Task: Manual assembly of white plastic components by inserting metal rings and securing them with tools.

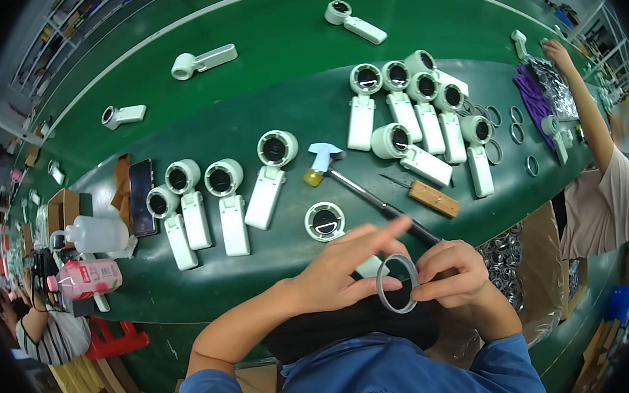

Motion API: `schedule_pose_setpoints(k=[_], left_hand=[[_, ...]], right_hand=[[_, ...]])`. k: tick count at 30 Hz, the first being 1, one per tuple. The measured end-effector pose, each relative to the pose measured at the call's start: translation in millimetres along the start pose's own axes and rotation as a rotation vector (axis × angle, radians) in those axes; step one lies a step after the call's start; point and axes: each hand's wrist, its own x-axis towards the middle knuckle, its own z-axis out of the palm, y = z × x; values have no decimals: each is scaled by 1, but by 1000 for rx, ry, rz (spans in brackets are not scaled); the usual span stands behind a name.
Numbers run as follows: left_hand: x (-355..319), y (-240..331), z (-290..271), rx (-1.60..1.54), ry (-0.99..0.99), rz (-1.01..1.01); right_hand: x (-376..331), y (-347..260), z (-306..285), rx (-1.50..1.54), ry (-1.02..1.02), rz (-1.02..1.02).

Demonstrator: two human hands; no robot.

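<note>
My left hand (pixel 349 264) and my right hand (pixel 450 273) together hold a thin grey metal ring (pixel 397 284) just above my lap. The right hand pinches the ring's right edge. My left thumb touches its left edge while the left fingers stretch out over it. Just beyond the hands, a white handheld device with a round dark lens head (pixel 325 221) lies on the green table (pixel 286 117). A small hammer (pixel 350 175) with a pale blue head and dark handle lies next to it.
Several more white devices lie in a row at left (pixel 211 197) and in a cluster at right (pixel 418 107). A wooden-handled tool (pixel 433 198), a squeeze bottle (pixel 99 234), a phone (pixel 141 195) and loose rings (pixel 505 126) lie about. A box of metal rings (pixel 508 259) stands right. Another person (pixel 601 174) works at right.
</note>
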Motion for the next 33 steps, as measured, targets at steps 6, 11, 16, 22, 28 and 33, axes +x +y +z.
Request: schedule_pose_setpoints(k=[6, 11, 16, 22, 28, 33], left_hand=[[-25, -7, -19, 117, 83, 142], [-35, -2, -37, 584, 278, 306], [-40, -4, -36, 687, 431, 230], [-41, -5, -40, 781, 449, 294], [-47, -12, -47, 604, 420, 108], [-60, -37, -55, 257, 175, -253]], right_hand=[[9, 9, 25, -12, 59, -2], [18, 6, 44, -185, 94, 35], [34, -8, 72, -411, 9, 34], [38, -13, 85, -605, -68, 46], [34, 8, 88, -428, 22, 221], [34, 26, 81, -188, 160, 474]])
